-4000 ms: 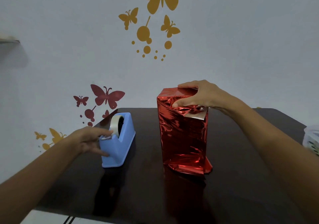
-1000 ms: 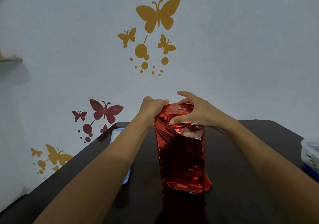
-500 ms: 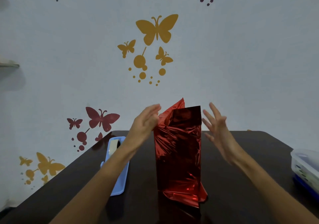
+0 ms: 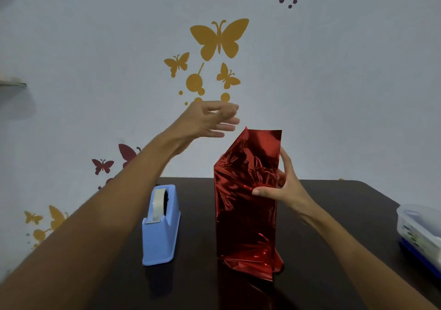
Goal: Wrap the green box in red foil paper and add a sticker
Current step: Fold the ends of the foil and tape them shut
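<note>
Closing-the-top step: right hand [image 4: 286, 189] is gripping the foil-wrapped box [image 4: 245, 209] standing upright mid-desk [image 4: 338, 216], left hand [image 4: 210, 118] is hovering above it loose-fingered and empty; next is probably folding down the upstanding flap, then taping.

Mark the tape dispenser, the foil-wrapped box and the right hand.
tape dispenser [image 4: 159, 243]: head view, blue front face below the roll.
foil-wrapped box [image 4: 243, 226]: head view, middle of the red front face.
right hand [image 4: 287, 189]: head view, palm near the thumb base.
</note>
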### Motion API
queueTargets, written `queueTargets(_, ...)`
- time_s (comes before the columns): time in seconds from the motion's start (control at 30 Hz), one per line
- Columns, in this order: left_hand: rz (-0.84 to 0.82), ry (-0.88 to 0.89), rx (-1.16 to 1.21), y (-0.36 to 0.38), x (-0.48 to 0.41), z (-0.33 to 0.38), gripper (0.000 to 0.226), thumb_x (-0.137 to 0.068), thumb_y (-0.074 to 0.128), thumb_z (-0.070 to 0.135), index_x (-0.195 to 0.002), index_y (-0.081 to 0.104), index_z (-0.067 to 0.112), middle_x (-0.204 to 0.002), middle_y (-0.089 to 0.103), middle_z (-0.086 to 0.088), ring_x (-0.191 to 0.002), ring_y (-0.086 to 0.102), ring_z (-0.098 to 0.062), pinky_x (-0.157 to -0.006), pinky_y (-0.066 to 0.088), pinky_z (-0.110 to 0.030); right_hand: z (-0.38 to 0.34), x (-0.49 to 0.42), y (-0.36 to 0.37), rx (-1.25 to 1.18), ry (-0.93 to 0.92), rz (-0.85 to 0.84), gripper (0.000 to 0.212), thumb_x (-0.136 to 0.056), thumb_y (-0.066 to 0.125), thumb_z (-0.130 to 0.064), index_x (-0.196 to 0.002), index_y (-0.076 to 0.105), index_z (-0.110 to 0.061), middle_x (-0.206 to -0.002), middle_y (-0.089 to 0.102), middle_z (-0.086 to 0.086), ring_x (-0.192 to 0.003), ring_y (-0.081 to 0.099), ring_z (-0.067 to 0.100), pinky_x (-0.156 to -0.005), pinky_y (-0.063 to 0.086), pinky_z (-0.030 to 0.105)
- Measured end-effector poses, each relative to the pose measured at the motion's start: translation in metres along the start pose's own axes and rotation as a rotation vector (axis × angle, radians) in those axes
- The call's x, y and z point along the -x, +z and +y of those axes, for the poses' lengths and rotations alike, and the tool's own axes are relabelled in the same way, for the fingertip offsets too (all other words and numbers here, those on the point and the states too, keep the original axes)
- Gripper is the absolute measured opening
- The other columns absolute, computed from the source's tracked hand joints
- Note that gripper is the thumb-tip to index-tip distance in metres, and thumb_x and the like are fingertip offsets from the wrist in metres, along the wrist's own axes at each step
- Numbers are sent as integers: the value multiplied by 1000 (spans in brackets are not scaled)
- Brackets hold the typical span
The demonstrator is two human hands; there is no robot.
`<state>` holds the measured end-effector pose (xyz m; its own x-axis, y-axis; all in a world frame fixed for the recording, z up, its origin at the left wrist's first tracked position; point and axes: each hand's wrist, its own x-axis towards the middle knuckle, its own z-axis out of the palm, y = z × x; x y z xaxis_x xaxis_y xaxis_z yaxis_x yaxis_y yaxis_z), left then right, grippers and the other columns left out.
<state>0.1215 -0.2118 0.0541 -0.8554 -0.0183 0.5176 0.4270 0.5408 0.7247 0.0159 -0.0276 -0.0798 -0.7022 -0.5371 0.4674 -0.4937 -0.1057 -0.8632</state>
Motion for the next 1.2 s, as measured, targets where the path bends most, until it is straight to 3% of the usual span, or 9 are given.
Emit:
queueTargets(0.13,-372,-112,-543,9,-1,10,72,-66,84,27,-130,52,21,-87,68,8,-78,65,-5,-71,47,-16,2,-2,-1,7,12,-13,125,-50,88,-24,-144,8,-46,-120,52,-8,-109,56,4,-87,47,20)
queueTargets(0.2,-320,-84,-457,13,-6,14,45,-71,81,11,-113,65,10,-72,73,0,-67,68,-10,-61,50,-16,1,-1,-2,-8,20,-18,125,-51,88,-23,-144,8,-47,-124,52,-3,-111,55,6,-90,45,25)
queueTargets(0.33,-4,-16,-96,-1,-16,24,23,-76,77,12,-98,71,8,-81,74,-8,-74,72,-17,-66,56,-26,0,0,-3,9,21,-20,124,-53,90,-26,-143,8,-50,-133,44,-1,-117,50,8,-101,40,31)
queueTargets(0.47,-297,-83,-351,5,-13,30,52,-67,80,32,-115,65,21,-86,73,7,-86,69,-7,-73,58,-25,2,-1,-3,20,22,-39,128,-42,88,-41,-142,8,-52,-140,43,5,-126,46,18,-108,37,45)
queueTargets(0.57,-337,-56,-464,16,-17,34,39,-72,80,19,-109,68,13,-63,69,9,-70,68,-7,-72,58,-25,-1,0,-4,42,8,-67,129,-41,88,-45,-143,9,-50,-143,39,3,-129,43,17,-109,36,45)
queueTargets(0.67,-297,-26,-438,15,-22,39,24,-75,78,10,-98,72,4,-71,73,-5,-71,71,-17,-67,58,-26,-8,5,-2,91,-36,-62,119,-46,79,-61,-146,17,-39,-147,36,-5,-133,37,9,-111,33,40)
queueTargets(0.77,-325,-30,-420,15,-23,40,19,-78,75,11,-96,73,3,-80,74,-11,-77,71,-25,-69,59,-30,-22,11,3,-44,-168,151,69,-75,65,-59,-134,48,-27,-135,53,-10,-124,48,1,-108,36,35)
queueTargets(0.87,-301,-19,-416,17,-22,39,17,-80,73,12,-95,73,4,-79,73,-11,-77,70,-26,-67,59,-29,-37,14,10,-136,-260,289,23,-86,61,-25,-107,67,-19,-101,71,-5,-99,64,5,-87,47,20)
queueTargets(1.2,-343,11,-428,16,-25,33,6,-88,63,8,-93,59,9,-75,60,-20,-68,60,-19,-64,57,-27,-33,6,20,-89,-248,465,22,-88,63,-23,-103,47,-17,-73,69,4,-75,63,24,-69,41,8)
